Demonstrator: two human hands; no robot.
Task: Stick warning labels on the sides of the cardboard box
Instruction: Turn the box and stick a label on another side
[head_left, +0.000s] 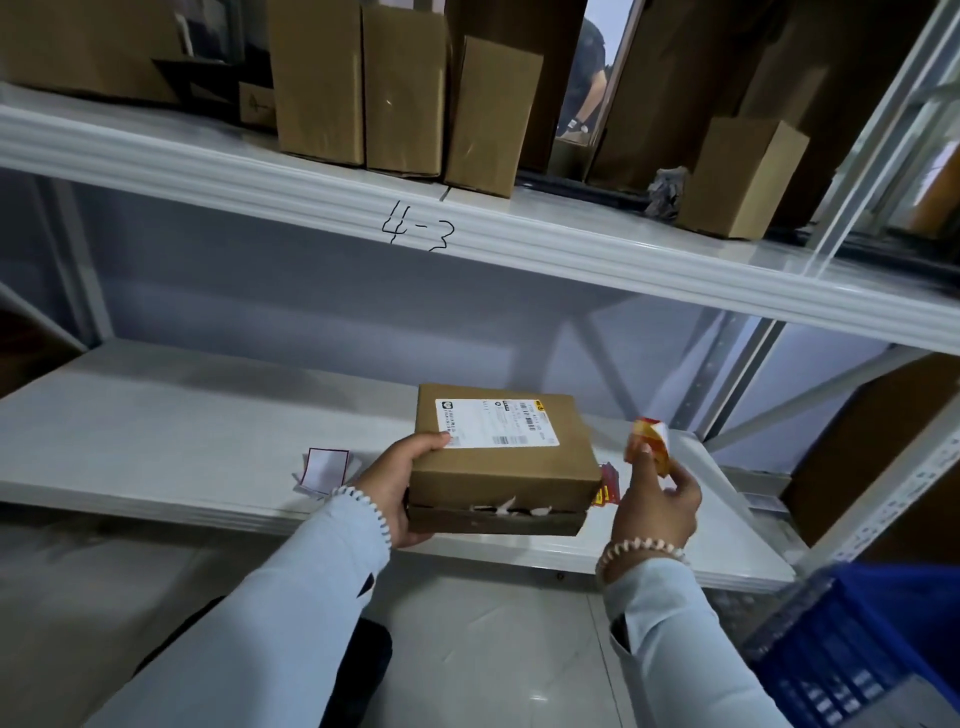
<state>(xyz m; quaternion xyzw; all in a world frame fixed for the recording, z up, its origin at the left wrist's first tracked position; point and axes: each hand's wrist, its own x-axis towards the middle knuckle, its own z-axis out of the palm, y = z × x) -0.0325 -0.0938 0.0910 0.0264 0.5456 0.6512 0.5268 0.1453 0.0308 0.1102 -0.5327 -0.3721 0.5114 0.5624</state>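
A flat brown cardboard box (506, 470) with a white shipping label on top rests on the front part of the white lower shelf (156, 431). My left hand (397, 491) grips its left side, thumb on the top. To the right of the box, my right hand (657, 499) pinches a red and yellow warning label (649, 444), held up in the air and apart from the box. A few more red and yellow labels (608, 486) lie on the shelf just behind the box's right edge.
Peeled white backing papers with red borders (324, 470) lie on the shelf left of my left hand. The upper shelf (467, 228), marked "4-3", carries several upright cardboard boxes. A blue crate (857, 644) stands at the lower right. Tiled floor lies below.
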